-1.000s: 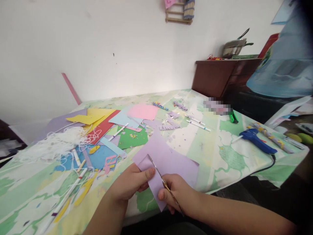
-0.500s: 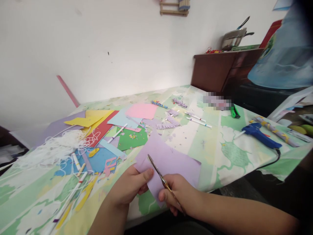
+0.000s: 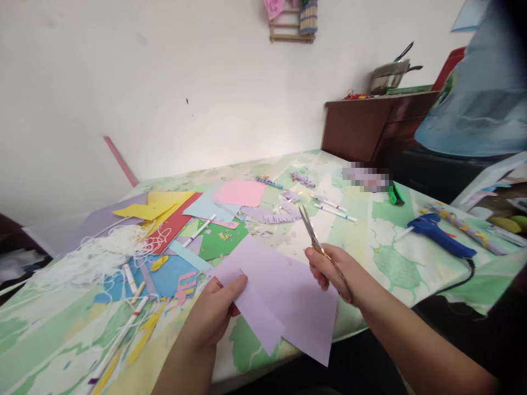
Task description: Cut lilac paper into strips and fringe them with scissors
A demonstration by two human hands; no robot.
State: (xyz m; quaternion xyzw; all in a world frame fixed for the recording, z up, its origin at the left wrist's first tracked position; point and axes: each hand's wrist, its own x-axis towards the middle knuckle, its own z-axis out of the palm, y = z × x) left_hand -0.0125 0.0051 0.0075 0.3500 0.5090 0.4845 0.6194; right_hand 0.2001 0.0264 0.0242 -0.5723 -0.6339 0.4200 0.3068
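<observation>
Fingers point(image 3: 236, 286) of the left hand point(image 3: 209, 315) pinch the paper point(image 3: 288, 280) near its left edge, thumb on top; it is plain lilac, with a cut flap point(image 3: 259, 318) angled toward the body and a near corner jutting past the edge of the bench point(image 3: 349, 241); it should prove light, bendy and easily creased or torn at the cut, so best held by a margin; the right hand point(image 3: 333, 269) grasps the scissors point(image 3: 312, 233) by their gold-toned handles, blades slightly parted; stiff metal, likely smooth, surest held by the loops
</observation>
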